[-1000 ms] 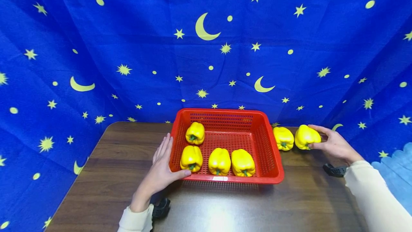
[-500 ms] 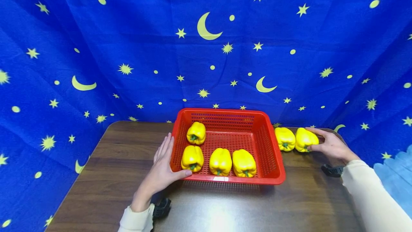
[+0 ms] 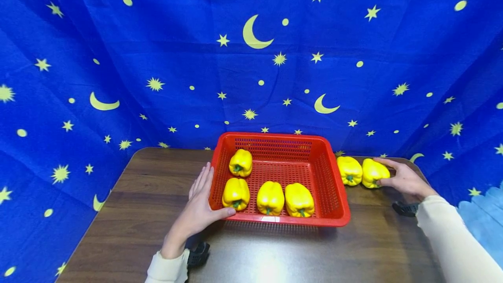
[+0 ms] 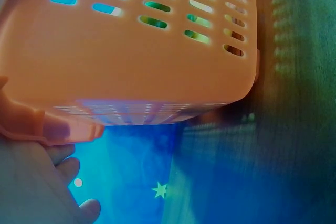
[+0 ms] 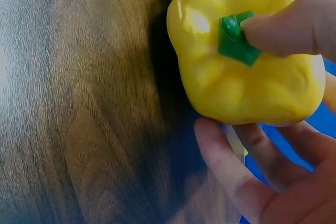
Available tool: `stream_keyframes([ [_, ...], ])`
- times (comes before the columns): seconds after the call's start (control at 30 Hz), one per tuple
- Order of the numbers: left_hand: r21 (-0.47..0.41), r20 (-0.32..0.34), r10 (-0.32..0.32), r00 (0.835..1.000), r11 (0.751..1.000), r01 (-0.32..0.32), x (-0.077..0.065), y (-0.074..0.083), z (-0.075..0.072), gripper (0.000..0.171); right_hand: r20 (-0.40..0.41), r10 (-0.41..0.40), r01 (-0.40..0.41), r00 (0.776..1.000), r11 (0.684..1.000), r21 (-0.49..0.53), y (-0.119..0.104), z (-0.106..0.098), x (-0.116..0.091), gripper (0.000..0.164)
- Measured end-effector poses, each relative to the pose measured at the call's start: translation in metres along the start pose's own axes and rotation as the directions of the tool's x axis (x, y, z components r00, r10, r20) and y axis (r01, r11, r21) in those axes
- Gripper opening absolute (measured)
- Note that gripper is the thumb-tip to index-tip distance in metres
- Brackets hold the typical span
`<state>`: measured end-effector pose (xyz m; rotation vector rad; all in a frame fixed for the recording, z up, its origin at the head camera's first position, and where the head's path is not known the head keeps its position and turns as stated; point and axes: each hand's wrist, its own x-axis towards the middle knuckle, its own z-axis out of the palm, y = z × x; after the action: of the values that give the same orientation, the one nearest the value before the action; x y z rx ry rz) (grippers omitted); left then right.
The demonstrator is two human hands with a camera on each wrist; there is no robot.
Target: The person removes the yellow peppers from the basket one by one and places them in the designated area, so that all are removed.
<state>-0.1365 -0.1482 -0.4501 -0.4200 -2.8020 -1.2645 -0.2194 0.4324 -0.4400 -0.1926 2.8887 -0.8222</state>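
My right hand [image 3: 408,181] holds a yellow bell pepper [image 3: 372,173] at the table's back right. In the right wrist view the thumb [image 5: 289,27] presses beside the green stem [image 5: 236,40], with the fingers against the pepper's underside and far side. Directly left of it sits another yellow bell pepper [image 3: 349,170], close by the basket's right wall. My left hand [image 3: 198,208] rests along the left side of the red plastic basket [image 3: 341,200]. Its fingers are straight and its thumb lies on the front rim. Several yellow bell peppers [image 3: 270,196] lie inside the basket.
The basket stands near the back edge of a brown wooden table [image 3: 129,213]. Behind it hangs a blue cloth [image 3: 177,56] printed with yellow stars and moons. A light blue scalloped thing [image 3: 483,213] shows at the right edge.
My right hand has brought its pepper down and left, beside the other pepper on the table. The left hand has stayed on the basket. The head view has shifted slightly.
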Motion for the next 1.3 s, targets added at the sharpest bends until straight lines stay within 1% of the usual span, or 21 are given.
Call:
stream_keyframes([
  [0.33, 0.001, -0.005, 0.004, 1.000, 1.000, -0.004, 0.000, 0.000, 0.000, 0.120, 0.005, -0.014, 0.014, 1.000, 1.000, 0.011, 0.005, -0.002, -0.001, 0.077],
  [0.5, -0.004, -0.005, 0.004, 1.000, 1.000, -0.004, 0.000, -0.001, 0.000, 0.120, 0.017, -0.011, 0.010, 1.000, 0.999, 0.037, 0.005, -0.001, -0.002, 0.079],
  [0.57, -0.006, -0.002, -0.002, 1.000, 1.000, 0.002, 0.000, 0.000, 0.000, 0.120, 0.016, -0.026, 0.025, 1.000, 0.998, 0.060, 0.005, -0.002, -0.002, 0.080],
  [0.7, -0.005, 0.005, -0.012, 1.000, 1.000, 0.012, 0.001, 0.000, -0.001, 0.120, -0.018, -0.080, 0.081, 0.997, 0.991, 0.107, 0.004, -0.006, -0.006, 0.079],
  [0.8, -0.005, 0.005, -0.015, 1.000, 1.000, 0.015, 0.001, 0.000, -0.001, 0.120, -0.033, -0.101, 0.104, 0.994, 0.986, 0.128, 0.001, -0.009, -0.008, 0.078],
  [0.87, -0.004, 0.004, -0.017, 1.000, 1.000, 0.017, 0.001, 0.000, -0.001, 0.120, -0.014, -0.099, 0.100, 0.995, 0.982, 0.159, -0.003, -0.012, -0.010, 0.079],
  [1.03, 0.002, 0.006, -0.022, 1.000, 1.000, 0.022, 0.001, 0.000, 0.000, 0.120, 0.008, -0.065, 0.062, 0.998, 0.984, 0.164, -0.019, -0.020, -0.012, 0.083],
  [1.17, -0.002, 0.003, -0.019, 1.000, 1.000, 0.019, 0.001, 0.000, 0.000, 0.120, -0.029, -0.074, 0.077, 0.997, 0.991, 0.114, -0.036, -0.024, -0.014, 0.081],
  [1.27, -0.003, 0.000, -0.014, 1.000, 1.000, 0.014, 0.001, 0.000, 0.000, 0.120, -0.055, -0.089, 0.094, 0.995, 0.991, 0.099, -0.050, -0.023, -0.014, 0.078],
  [1.3, -0.003, 0.000, -0.011, 1.000, 1.000, 0.011, 0.001, 0.000, 0.000, 0.120, -0.064, -0.099, 0.106, 0.993, 0.988, 0.109, -0.055, -0.023, -0.014, 0.077],
])
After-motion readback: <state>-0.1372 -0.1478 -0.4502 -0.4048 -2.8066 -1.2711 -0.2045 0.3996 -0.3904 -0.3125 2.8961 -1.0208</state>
